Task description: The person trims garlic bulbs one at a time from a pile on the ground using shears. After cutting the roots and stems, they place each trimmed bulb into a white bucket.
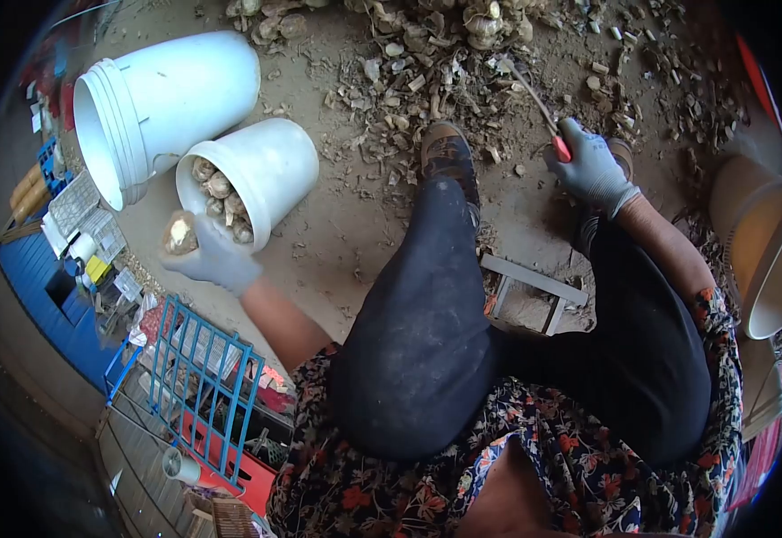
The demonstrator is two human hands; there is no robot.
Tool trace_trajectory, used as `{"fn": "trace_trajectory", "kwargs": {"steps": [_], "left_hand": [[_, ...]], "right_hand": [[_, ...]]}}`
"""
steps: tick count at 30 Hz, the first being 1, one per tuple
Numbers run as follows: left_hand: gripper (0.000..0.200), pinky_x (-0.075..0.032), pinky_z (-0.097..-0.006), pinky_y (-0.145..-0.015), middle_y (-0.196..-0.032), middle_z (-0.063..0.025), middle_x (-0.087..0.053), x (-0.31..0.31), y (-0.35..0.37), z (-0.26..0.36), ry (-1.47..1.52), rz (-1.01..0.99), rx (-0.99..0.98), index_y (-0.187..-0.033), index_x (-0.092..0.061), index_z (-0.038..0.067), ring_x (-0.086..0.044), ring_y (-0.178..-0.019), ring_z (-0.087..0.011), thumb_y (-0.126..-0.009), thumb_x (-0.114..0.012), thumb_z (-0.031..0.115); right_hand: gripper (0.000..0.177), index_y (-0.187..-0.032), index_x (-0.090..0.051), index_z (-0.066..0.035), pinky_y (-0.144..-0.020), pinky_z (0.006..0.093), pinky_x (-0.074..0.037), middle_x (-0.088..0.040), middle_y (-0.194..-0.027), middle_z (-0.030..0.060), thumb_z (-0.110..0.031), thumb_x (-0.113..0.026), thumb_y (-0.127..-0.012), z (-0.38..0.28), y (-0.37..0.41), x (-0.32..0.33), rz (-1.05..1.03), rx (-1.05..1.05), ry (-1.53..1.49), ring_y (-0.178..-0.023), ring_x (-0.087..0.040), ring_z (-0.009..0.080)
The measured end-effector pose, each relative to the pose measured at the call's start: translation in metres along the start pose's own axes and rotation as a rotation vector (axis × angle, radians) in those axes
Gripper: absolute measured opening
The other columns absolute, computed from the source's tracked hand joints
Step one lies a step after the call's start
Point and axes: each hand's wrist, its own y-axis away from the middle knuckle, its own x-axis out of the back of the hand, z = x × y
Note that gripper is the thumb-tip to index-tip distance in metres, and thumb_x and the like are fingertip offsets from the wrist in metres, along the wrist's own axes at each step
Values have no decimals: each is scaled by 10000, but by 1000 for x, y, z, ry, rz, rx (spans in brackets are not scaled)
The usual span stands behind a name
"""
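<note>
My left hand (216, 260), in a grey glove, is closed around a garlic bulb (179, 235) whose pale cut face shows. It is at the mouth of a smaller white bucket (279, 170) lying on its side, with several garlic bulbs (218, 186) inside. In my gloved right hand (594, 169) is a knife (539, 106) with a red handle and a long thin blade. The blade points up and left toward a heap of garlic (485, 22) and dry trimmings; its tip is hard to make out among them.
A larger white bucket (189, 81) lies on its side beyond the smaller one. Trimmings (400, 99) litter the dirt floor ahead of my shoes. A low metal frame (534, 280) stands between my legs. To the right is a pale bucket (759, 233); a blue metal rack (203, 377) is at lower left.
</note>
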Motion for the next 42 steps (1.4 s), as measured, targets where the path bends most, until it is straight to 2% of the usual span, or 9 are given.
{"fn": "trace_trajectory", "kwargs": {"steps": [2, 5, 8, 9, 12, 20, 24, 31, 42], "left_hand": [[307, -507, -321, -775, -976, -155, -608, 13, -21, -18, -1136, -304, -94, -1112, -576, 1, -600, -870, -244, -809, -585, 50], [266, -509, -400, -786, -987, -180, -596, -44, -24, -10, -903, -305, -768, -1070, -603, 51, -595, -833, -348, -812, -623, 113], [281, -509, -319, -716, -917, -128, -645, -151, -7, -23, -213, -705, -248, -1100, -599, 4, -604, -791, -192, -854, -641, 132], [260, -504, -285, -691, -913, -108, -643, -193, 1, -18, 121, -935, 305, -1063, -605, -18, -597, -825, -146, -860, -658, 136], [550, -513, -456, -799, -1140, -218, -566, -276, 21, 10, -322, -749, -414, -1140, -526, 4, -614, -990, -323, -752, -757, 317], [638, -523, -473, -835, -1155, -198, -539, -284, 40, -10, -394, -862, -578, -1166, -461, 15, -614, -1000, -344, -703, -796, 298], [762, -548, -290, -806, -1083, -87, -561, -215, 61, 13, 391, -1216, 251, -1272, -424, 9, -595, -912, -150, -632, -836, -1], [809, -557, -311, -837, -1122, -65, -596, -186, 83, 6, 659, -1659, 461, -1286, -466, 19, -611, -1018, -169, -574, -841, -58], [493, -535, -273, -731, -1063, -74, -619, -176, 94, 1, 710, -1470, 739, -1188, -523, -12, -618, -882, -144, -738, -719, 25]], "right_hand": [[302, -923, -450, 9, -729, 506, -454, -590, -770, 290, -239, -596, -827, -1, -1, 2, -2, 45, -3, -815, -590, 471], [317, -922, -442, 17, -738, 506, -454, -588, -786, 293, -248, -589, -829, -7, -4, 9, 1, 20, 3, -825, -591, 467], [335, -932, -441, 22, -744, 503, -458, -591, -793, 293, -262, -588, -830, -10, -8, 10, -2, -9, -7, -834, -595, 463], [344, -939, -441, 24, -746, 500, -460, -593, -795, 293, -267, -588, -831, -9, -10, 10, 4, -9, -1, -838, -597, 461], [347, -953, -444, 23, -746, 498, -464, -597, -790, 290, -270, -587, -834, -17, -15, 13, -12, -35, -9, -841, -601, 460], [299, -905, -442, 2, -660, 458, -456, -565, -739, 260, -219, -626, -822, -28, -24, 15, 2, 82, -23, -782, -598, 446], [288, -900, -451, 16, -649, 411, -450, -540, -742, 228, -194, -632, -824, -36, -25, 31, -35, 222, -109, -702, -560, 367], [424, -1209, -522, -20, -552, 221, -423, -557, -765, -26, -248, -667, -882, -47, -32, 44, -336, 249, -429, -662, -489, 31], [278, -964, -515, -15, -670, 374, -470, -575, -736, 140, -225, -633, -824, -44, -8, 35, -71, 253, -187, -730, -589, 268]]}}
